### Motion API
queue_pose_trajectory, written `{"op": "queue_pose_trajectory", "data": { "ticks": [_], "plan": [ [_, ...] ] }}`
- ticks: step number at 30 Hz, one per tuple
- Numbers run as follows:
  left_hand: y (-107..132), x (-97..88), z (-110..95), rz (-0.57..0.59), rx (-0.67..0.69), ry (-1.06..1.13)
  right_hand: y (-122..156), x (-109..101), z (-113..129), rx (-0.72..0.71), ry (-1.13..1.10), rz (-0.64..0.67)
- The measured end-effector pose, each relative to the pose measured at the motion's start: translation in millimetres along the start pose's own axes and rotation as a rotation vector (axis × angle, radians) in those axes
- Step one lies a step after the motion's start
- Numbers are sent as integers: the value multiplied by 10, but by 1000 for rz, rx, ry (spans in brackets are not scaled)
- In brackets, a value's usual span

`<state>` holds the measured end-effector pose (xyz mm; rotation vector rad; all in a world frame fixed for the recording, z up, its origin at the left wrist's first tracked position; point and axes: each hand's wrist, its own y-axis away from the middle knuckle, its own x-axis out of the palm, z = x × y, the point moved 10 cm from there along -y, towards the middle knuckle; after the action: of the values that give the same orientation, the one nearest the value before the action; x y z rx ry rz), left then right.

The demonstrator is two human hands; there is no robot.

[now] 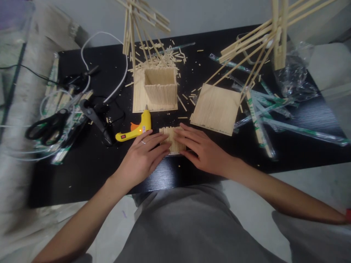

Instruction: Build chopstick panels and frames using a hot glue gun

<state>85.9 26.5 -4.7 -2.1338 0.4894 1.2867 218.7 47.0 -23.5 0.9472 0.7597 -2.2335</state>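
Note:
A small panel of short wooden sticks [173,140] laid side by side sits on the black table near its front edge. My left hand [146,151] wears a ring and has its fingers stretched out, touching the panel's left part. From the other side, my right hand [203,148] rests spread fingers on the panel's right part. A yellow hot glue gun [135,128] with an orange trigger and a small light lies just beyond my left hand, nozzle pointing away. Beyond it stands an open-topped stick box [161,93] on a square stick base [138,96].
Another square stick panel [216,107] lies right of the box, with a tall stick frame [257,47] behind it. Loose stick offcuts [164,58] are scattered at the back. Black-handled scissors [49,128], grey-handled cutters [95,120], cables and wrapped sticks crowd the left. Plastic sleeves [304,131] cover the right.

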Motion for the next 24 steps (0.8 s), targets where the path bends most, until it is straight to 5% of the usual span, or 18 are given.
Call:
{"op": "queue_pose_trajectory", "data": {
  "ticks": [24],
  "plan": [
    [43,46,9,-10,5,-2,14,49,5,-35,76,-5]
  ]
}}
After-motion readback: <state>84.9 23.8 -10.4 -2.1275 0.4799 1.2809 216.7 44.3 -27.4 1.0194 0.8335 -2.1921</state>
